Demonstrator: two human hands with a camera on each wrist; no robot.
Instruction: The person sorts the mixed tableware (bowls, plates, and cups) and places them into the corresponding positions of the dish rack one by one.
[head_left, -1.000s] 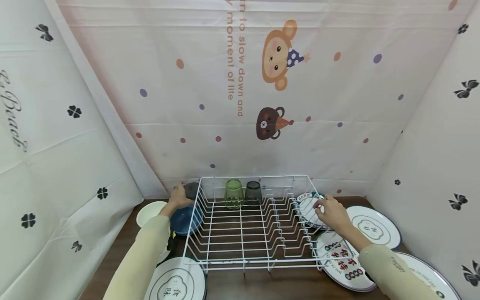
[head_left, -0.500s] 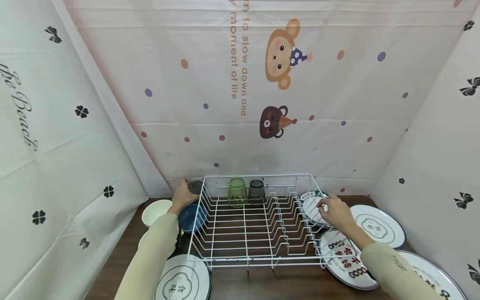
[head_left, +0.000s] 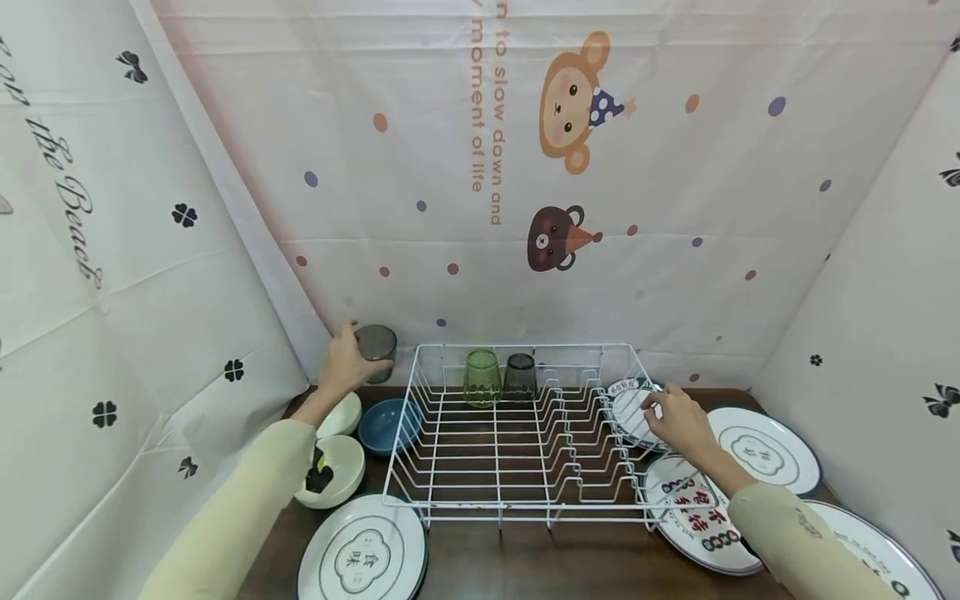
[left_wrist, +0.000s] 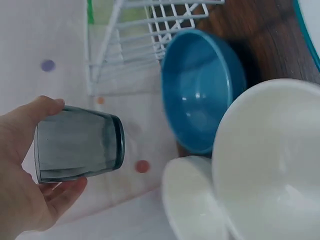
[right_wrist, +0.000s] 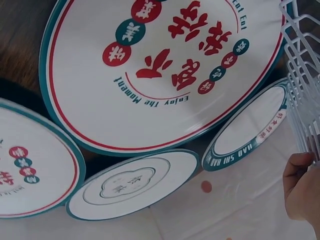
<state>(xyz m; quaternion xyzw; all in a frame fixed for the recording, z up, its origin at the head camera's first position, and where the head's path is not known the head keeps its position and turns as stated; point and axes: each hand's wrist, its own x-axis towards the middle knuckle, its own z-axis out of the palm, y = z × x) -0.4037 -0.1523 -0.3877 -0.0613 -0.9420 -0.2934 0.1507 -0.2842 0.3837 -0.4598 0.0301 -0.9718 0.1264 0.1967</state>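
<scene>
1. The left hand (head_left: 341,363) grips a grey tumbler (head_left: 376,342), thumb and fingers curled around it, lifted at the far left corner outside the white wire rack (head_left: 517,500).
2. In the left wrist view the tumbler (left_wrist: 77,144) lies sideways in the hand, its long axis pointing toward the rack, which sits just to its right.
3. The right hand (head_left: 678,421) rests at the rack's right rim, fingers curled, possibly pinching a wire; the view is unclear.
4. A green glass (head_left: 482,377) and a dark glass (head_left: 519,375) stand at the rack's far end.
</scene>
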